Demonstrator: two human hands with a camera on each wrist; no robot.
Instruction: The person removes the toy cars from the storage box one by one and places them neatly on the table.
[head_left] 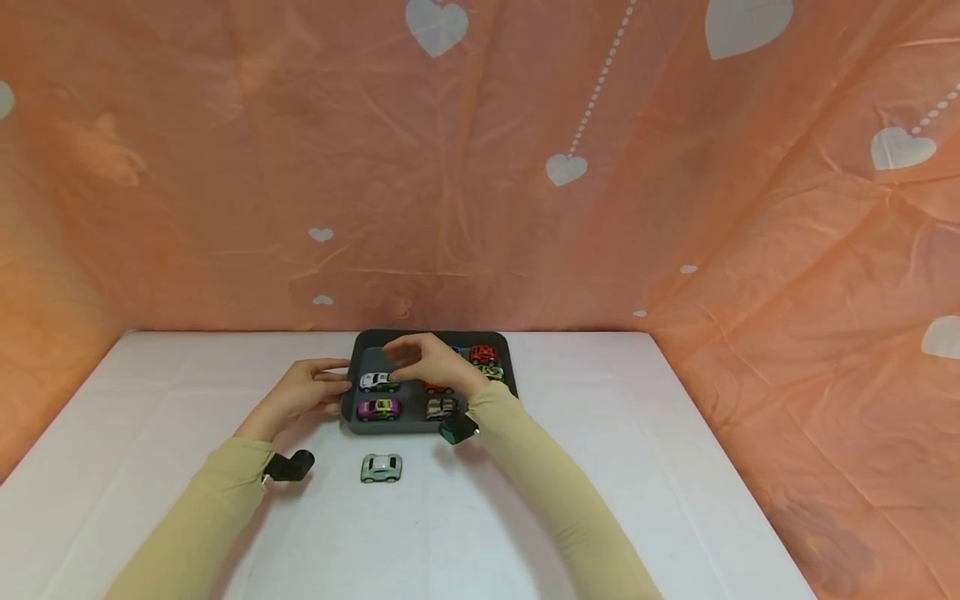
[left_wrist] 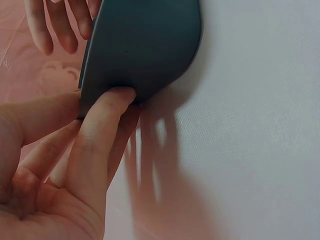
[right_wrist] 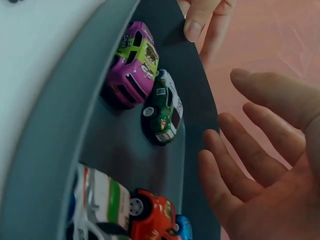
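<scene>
A dark grey tray (head_left: pixel 357 367) lies mid-table and holds several toy cars. Among them are a white-and-green car (head_left: pixel 378 382), a purple car (head_left: pixel 378 408) and a red car (head_left: pixel 483 354). My left hand (head_left: pixel 337 387) pinches the tray's left rim (left_wrist: pixel 100 75), thumb on top and a finger against the outer wall. My right hand (head_left: pixel 401 354) hovers over the tray's middle with relaxed fingers (right_wrist: pixel 240 150), holding nothing. Below it sit the purple car (right_wrist: pixel 131 60) and the green-and-white car (right_wrist: pixel 162 107). A pale green car (head_left: pixel 381 468) stands alone on the table in front of the tray.
The white table (head_left: pixel 637 467) is walled in by an orange sheet (head_left: pixel 480 167) with white hearts at the back and sides. Bare tabletop stretches left and right of the tray. Black wrist cameras (head_left: pixel 288 465) sit on both beige sleeves.
</scene>
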